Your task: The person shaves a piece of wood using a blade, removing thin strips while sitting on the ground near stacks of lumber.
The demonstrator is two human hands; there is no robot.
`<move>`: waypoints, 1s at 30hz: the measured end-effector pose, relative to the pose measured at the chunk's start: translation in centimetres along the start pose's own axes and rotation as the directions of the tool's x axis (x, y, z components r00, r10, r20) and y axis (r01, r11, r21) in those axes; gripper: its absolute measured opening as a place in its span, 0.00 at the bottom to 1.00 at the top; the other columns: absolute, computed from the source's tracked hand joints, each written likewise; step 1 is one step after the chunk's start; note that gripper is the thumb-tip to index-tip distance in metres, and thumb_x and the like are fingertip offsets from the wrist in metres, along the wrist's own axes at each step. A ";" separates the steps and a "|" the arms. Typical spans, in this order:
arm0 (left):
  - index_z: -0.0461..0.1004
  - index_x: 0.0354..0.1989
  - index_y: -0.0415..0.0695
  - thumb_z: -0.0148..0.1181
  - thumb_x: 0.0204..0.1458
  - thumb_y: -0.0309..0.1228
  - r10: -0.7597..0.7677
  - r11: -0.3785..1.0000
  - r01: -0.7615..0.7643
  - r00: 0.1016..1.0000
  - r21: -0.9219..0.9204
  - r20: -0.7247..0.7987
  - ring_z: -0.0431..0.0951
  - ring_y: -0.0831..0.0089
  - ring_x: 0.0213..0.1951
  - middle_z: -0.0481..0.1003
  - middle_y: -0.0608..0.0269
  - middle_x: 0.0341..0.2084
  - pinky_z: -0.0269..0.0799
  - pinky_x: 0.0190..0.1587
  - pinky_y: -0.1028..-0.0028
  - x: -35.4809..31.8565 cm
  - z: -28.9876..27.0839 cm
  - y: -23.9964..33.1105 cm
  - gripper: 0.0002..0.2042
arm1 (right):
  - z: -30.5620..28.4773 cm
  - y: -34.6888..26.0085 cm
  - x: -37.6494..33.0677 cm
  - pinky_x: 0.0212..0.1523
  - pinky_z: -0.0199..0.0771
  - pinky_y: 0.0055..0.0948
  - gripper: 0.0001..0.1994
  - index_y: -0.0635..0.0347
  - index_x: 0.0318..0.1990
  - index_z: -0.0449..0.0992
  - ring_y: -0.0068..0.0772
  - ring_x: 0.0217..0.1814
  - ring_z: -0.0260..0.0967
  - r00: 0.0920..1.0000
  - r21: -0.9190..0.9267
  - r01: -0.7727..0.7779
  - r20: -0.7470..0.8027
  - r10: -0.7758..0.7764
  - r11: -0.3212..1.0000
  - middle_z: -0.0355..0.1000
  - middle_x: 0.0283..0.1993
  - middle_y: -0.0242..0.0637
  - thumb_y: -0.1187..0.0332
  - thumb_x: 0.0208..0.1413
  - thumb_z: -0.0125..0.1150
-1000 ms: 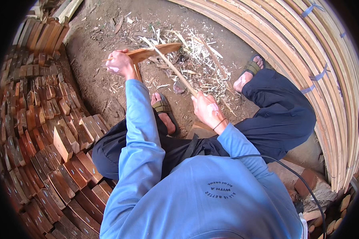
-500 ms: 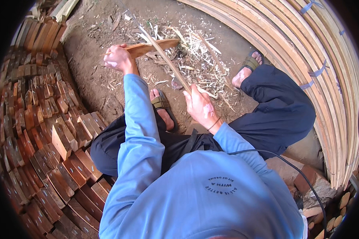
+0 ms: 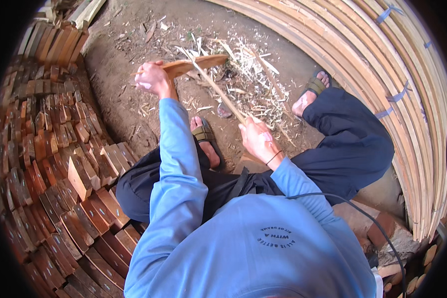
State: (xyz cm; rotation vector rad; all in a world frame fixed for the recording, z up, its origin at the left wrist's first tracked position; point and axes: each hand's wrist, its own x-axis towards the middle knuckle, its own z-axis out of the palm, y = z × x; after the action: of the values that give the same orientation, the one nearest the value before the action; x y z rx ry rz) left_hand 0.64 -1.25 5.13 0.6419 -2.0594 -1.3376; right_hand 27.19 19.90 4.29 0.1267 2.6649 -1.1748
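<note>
My left hand [image 3: 153,79] is closed round the near end of a broad, flat, brown blade-shaped piece [image 3: 211,60], whose far end points right; wood or metal, I cannot tell. A slim pale wooden stick [image 3: 217,89] is gripped at its lower end by my right hand [image 3: 259,140]. It slants up and to the left, away from my body, and its upper part crosses in front of the brown piece. Whether the two touch is unclear. Both are held above the ground in front of my feet.
Pale shavings [image 3: 256,74] litter the dirt ground [image 3: 116,59]. Stacked brown wooden blocks [image 3: 49,198] line the left side. Long bundled planks [image 3: 372,59] curve along the right. A black cable [image 3: 372,218] hangs over my right arm.
The pale stick has been drawn back toward my body with my right hand, and its far end reaches less far out. My left hand keeps its grip. The whole view has shifted slightly.
</note>
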 end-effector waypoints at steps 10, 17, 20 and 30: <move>0.77 0.17 0.37 0.42 0.49 0.28 0.005 0.993 -0.007 1.000 0.116 0.020 0.78 0.63 0.23 0.79 0.55 0.17 0.74 0.37 0.63 -1.3 -0.5 1.9 0.17 | 0.2 0.5 1.4 0.27 0.69 0.51 0.11 0.71 0.39 0.67 0.62 0.27 0.71 1.000 0.022 0.010 -0.028 -0.010 1.000 0.69 0.21 0.57 0.68 0.61 0.54; 0.78 0.17 0.36 0.42 0.48 0.28 -0.068 0.991 0.065 0.997 0.114 0.024 0.78 0.62 0.24 0.79 0.55 0.18 0.75 0.37 0.63 -2.4 -0.4 2.6 0.17 | 2.6 2.4 0.7 0.33 0.69 0.54 0.12 0.71 0.43 0.67 0.64 0.32 0.71 0.967 0.010 -0.204 0.159 0.200 0.979 0.71 0.27 0.60 0.67 0.62 0.51; 0.78 0.17 0.36 0.42 0.49 0.28 -0.021 0.987 0.023 1.000 0.159 -0.016 0.78 0.62 0.24 0.79 0.55 0.17 0.74 0.37 0.64 -1.7 -0.7 2.4 0.17 | -0.4 -0.8 0.6 0.32 0.69 0.54 0.11 0.72 0.40 0.68 0.64 0.31 0.71 0.996 0.090 -0.083 0.028 0.080 0.992 0.70 0.27 0.59 0.68 0.61 0.52; 0.78 0.16 0.37 0.44 0.48 0.28 -0.028 0.993 0.029 1.000 0.110 -0.013 0.79 0.62 0.26 0.79 0.55 0.17 0.73 0.40 0.62 -2.1 -0.8 2.9 0.17 | -1.2 -1.4 0.8 0.29 0.69 0.51 0.11 0.71 0.40 0.67 0.63 0.27 0.70 0.999 0.064 0.000 -0.051 0.004 0.998 0.69 0.24 0.57 0.69 0.60 0.54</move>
State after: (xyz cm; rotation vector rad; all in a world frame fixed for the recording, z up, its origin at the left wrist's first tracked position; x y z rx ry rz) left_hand 2.46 0.73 7.66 0.7279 -2.1342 -1.2393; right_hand 26.00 19.79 5.88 0.1724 2.6713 -1.2737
